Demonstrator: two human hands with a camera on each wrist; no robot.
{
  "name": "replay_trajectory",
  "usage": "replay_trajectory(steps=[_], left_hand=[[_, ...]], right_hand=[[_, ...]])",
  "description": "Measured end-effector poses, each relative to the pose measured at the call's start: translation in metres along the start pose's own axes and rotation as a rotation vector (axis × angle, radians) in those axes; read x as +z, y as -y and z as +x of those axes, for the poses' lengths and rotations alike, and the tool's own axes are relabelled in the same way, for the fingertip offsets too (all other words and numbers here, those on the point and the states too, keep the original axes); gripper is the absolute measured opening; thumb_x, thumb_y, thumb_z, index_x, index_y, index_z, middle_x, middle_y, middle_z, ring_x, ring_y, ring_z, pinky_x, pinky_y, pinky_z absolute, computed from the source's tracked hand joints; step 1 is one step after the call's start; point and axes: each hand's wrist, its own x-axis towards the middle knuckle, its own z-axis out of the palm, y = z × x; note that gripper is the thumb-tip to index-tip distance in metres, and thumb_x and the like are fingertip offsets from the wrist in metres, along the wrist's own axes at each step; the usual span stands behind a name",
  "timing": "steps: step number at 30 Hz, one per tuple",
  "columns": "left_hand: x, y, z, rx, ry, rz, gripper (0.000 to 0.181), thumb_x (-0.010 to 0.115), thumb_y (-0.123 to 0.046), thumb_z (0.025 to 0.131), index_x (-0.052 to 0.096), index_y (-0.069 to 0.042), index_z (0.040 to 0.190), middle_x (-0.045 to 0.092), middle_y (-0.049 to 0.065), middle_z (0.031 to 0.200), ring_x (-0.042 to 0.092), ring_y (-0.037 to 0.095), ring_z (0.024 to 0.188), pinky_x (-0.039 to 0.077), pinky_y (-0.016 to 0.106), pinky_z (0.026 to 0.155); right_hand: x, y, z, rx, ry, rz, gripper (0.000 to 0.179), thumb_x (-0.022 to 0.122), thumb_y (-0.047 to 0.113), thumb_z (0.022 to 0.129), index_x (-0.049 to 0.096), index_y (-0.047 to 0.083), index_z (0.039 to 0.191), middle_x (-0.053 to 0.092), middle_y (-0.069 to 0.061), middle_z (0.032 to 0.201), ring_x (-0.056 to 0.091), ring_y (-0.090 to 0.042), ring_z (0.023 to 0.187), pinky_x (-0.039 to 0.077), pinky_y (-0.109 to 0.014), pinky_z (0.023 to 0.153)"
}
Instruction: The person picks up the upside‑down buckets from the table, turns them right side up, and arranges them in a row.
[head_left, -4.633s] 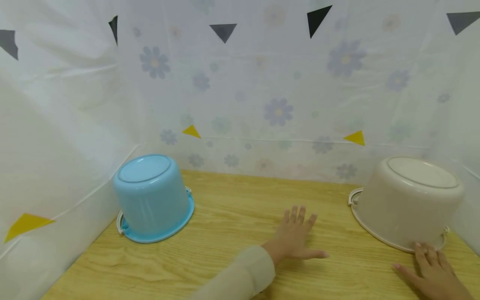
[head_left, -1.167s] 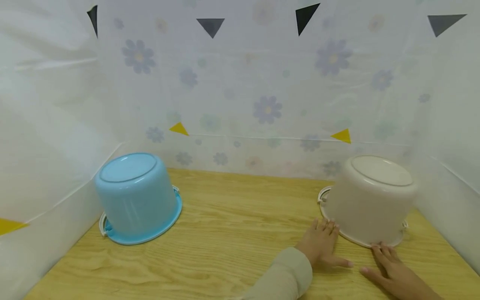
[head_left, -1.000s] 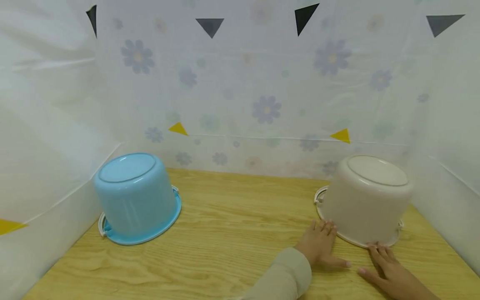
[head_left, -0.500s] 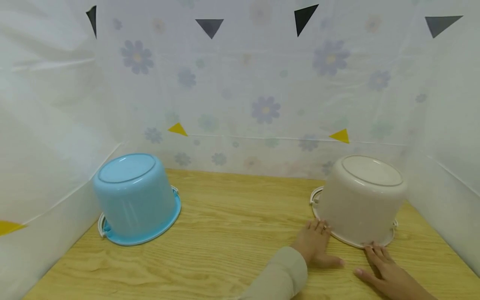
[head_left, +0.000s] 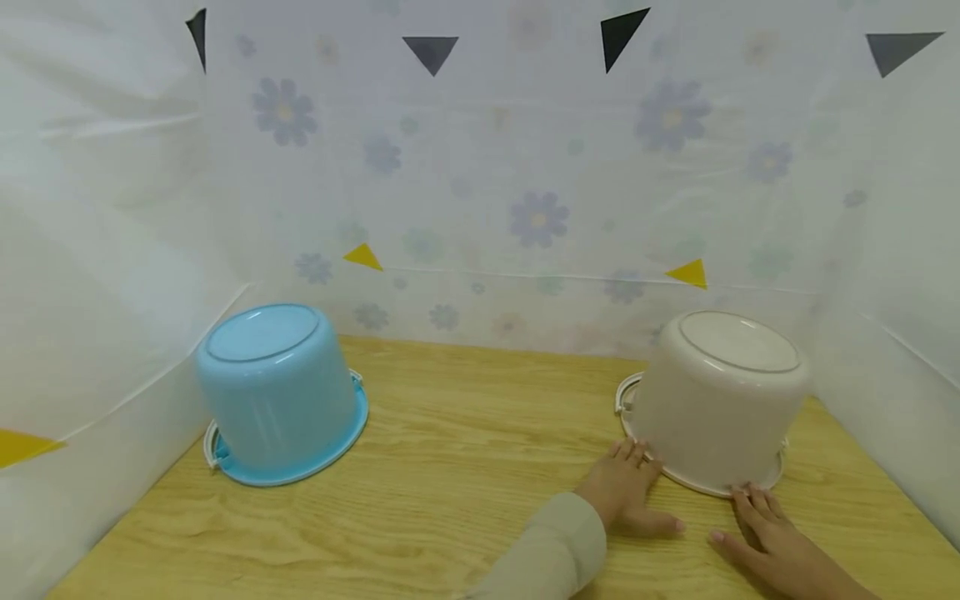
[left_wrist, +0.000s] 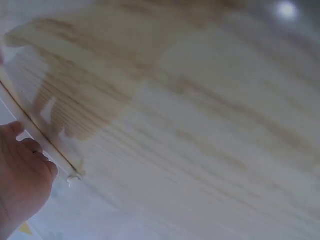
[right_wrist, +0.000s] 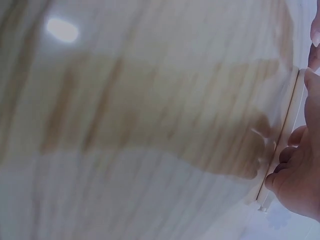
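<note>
A cream bucket (head_left: 712, 417) stands upside down at the right of the table, its rim on the wood. My left hand (head_left: 618, 490) lies with extended fingers touching the rim at its near left side. At the near edge my right hand (head_left: 780, 537) touches the rim with its fingertips, thumb spread toward the left hand. Neither hand grips anything. In the left wrist view the left hand (left_wrist: 27, 177) appears beside the rim; the right wrist view has the right hand (right_wrist: 297, 170) along it. Whatever is beneath the bucket is hidden.
An upside-down light blue bucket (head_left: 277, 400) stands at the left of the wooden table (head_left: 450, 467), its white handle resting low. White sheeting (head_left: 465, 150) with flowers and triangle patches closes off the back; plain sheeting rises at both sides.
My left hand has come right from the middle of the table to the cream bucket's rim. The cream bucket has slid left with both hands at it. The blue bucket stays put.
</note>
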Motion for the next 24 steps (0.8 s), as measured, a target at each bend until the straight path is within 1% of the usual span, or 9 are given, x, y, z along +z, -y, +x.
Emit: replay_trajectory(steps=[4,6,8,11,13,15,19,21,24], left_hand=[[0.0,0.003,-0.002,-0.004,-0.001,-0.005,0.08,0.031,-0.08,0.08,0.021,-0.035,0.146,0.012,-0.006,0.155,0.009,0.012,0.145,0.01,0.023,0.117],[0.0,0.006,-0.003,0.001,-0.004,-0.002,0.08,0.031,-0.08,0.08,0.022,-0.035,0.146,0.013,-0.006,0.155,0.01,0.012,0.145,0.01,0.023,0.117],[-0.001,0.008,-0.004,0.007,-0.006,-0.002,0.08,0.031,-0.08,0.08,0.022,-0.036,0.146,0.014,-0.005,0.155,0.011,0.012,0.145,0.01,0.023,0.117],[-0.002,0.013,-0.007,0.015,0.007,0.0,0.079,0.031,-0.079,0.08,0.019,-0.036,0.146,0.014,-0.006,0.155,0.01,0.012,0.145,0.008,0.022,0.117],[-0.003,0.016,-0.01,0.027,-0.001,0.017,0.08,0.03,-0.079,0.081,0.017,-0.036,0.147,0.015,-0.005,0.156,0.011,0.012,0.145,0.009,0.021,0.117],[-0.003,0.018,-0.014,0.045,-0.013,0.024,0.081,0.031,-0.078,0.081,0.015,-0.034,0.148,0.015,-0.004,0.156,0.012,0.013,0.145,0.009,0.022,0.117],[-0.002,0.022,-0.021,0.08,-0.029,-0.004,0.086,0.034,-0.078,0.081,0.01,-0.032,0.149,0.015,-0.001,0.156,0.012,0.015,0.145,0.01,0.024,0.118],[-0.002,0.023,-0.024,0.086,-0.018,-0.023,0.086,0.034,-0.078,0.08,0.008,-0.032,0.149,0.013,0.0,0.156,0.011,0.016,0.145,0.009,0.024,0.118],[-0.003,0.024,-0.026,0.087,0.0,-0.022,0.086,0.033,-0.078,0.081,0.009,-0.032,0.149,0.012,-0.001,0.156,0.009,0.016,0.145,0.008,0.024,0.118]], right_hand=[[0.002,-0.003,-0.001,-0.018,-0.027,0.026,0.083,0.047,0.04,0.095,0.011,-0.023,0.136,0.005,-0.047,0.14,-0.004,-0.064,0.126,0.016,-0.077,0.09],[0.002,-0.004,-0.002,-0.025,-0.04,0.062,0.084,0.049,0.039,0.095,0.01,-0.023,0.137,0.003,-0.046,0.14,-0.006,-0.062,0.128,0.013,-0.077,0.09],[0.003,-0.005,-0.002,-0.031,-0.047,0.079,0.084,0.05,0.038,0.094,0.008,-0.022,0.137,0.001,-0.046,0.141,-0.009,-0.06,0.129,0.013,-0.077,0.091],[0.004,-0.006,-0.001,-0.042,-0.055,0.056,0.084,0.049,0.038,0.095,0.008,-0.022,0.137,0.002,-0.046,0.141,-0.012,-0.059,0.13,0.015,-0.077,0.09],[0.004,-0.006,0.0,-0.048,-0.061,0.027,0.083,0.049,0.038,0.095,0.009,-0.021,0.138,0.003,-0.046,0.141,-0.012,-0.058,0.13,0.016,-0.077,0.09],[0.005,-0.007,0.0,-0.062,-0.071,0.022,0.083,0.049,0.037,0.095,0.008,-0.021,0.138,0.004,-0.046,0.141,-0.013,-0.057,0.131,0.016,-0.077,0.09],[0.006,-0.008,0.0,-0.09,-0.082,0.077,0.083,0.05,0.034,0.095,0.005,-0.02,0.139,0.001,-0.045,0.142,-0.016,-0.056,0.131,0.008,-0.077,0.093],[0.007,-0.008,0.0,-0.099,-0.084,0.104,0.083,0.05,0.034,0.095,0.004,-0.02,0.139,-0.001,-0.044,0.142,-0.018,-0.054,0.131,0.002,-0.076,0.095],[0.008,-0.009,0.001,-0.113,-0.093,0.099,0.083,0.049,0.034,0.095,0.004,-0.019,0.139,-0.001,-0.044,0.143,-0.019,-0.053,0.132,-0.002,-0.075,0.096]])
